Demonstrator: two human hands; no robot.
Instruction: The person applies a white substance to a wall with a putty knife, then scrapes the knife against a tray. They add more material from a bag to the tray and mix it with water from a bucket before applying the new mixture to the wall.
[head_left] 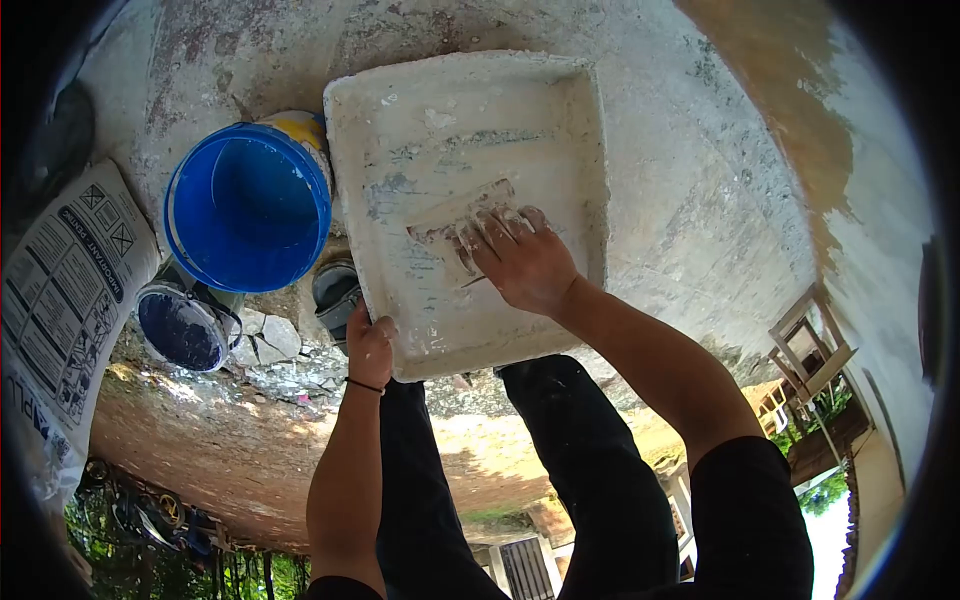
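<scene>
A square, off-white tray [585,215] with raised walls lies in front of my legs, its inside smeared with pale residue. My right hand [520,255] is inside it, fingers coated in white material and bent over a flat scraper-like piece [430,232] whose edge is crusted with residue. That piece rests against the tray floor, and my palm covers part of it. At the tray's lower left corner, my left hand [371,345] grips the wall, with a dark band round the wrist.
Left of the tray stand a large blue bucket [250,210] and a smaller dark-lined bucket [182,328]. A dark container [337,290] sits by the tray's left wall. A printed sack [70,290] lies at far left, and a wooden frame [810,345] stands at right.
</scene>
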